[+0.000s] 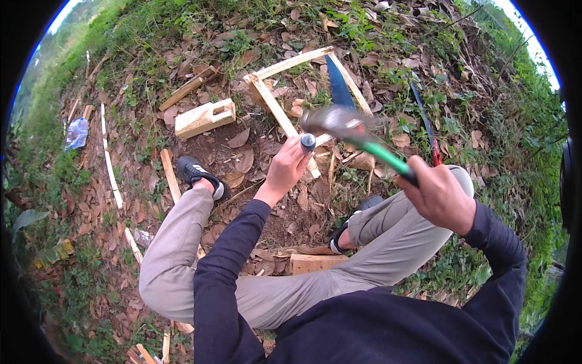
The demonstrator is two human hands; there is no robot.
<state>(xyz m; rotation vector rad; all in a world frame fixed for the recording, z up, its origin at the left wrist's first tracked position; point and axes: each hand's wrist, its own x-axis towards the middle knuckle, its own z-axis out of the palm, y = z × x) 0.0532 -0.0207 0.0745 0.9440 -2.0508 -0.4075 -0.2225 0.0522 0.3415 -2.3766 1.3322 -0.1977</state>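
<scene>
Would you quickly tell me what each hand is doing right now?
Left hand: closed around a dark, round-topped tool.
Right hand: closed on the green-handled hammer.

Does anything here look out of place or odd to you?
Mostly the clear plastic bottle, lying crumpled among the dry leaves at far left, like litter. A saw also lies across the wooden frame. The hammer is just blurred.

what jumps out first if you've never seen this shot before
The blurred hammer with a green handle, raised in the right hand at centre right. Just left of it, the left hand holds a dark chisel-like tool upright against the pale wooden frame lying on leaf-strewn ground. A blue-bladed saw lies across that frame at top centre.
</scene>
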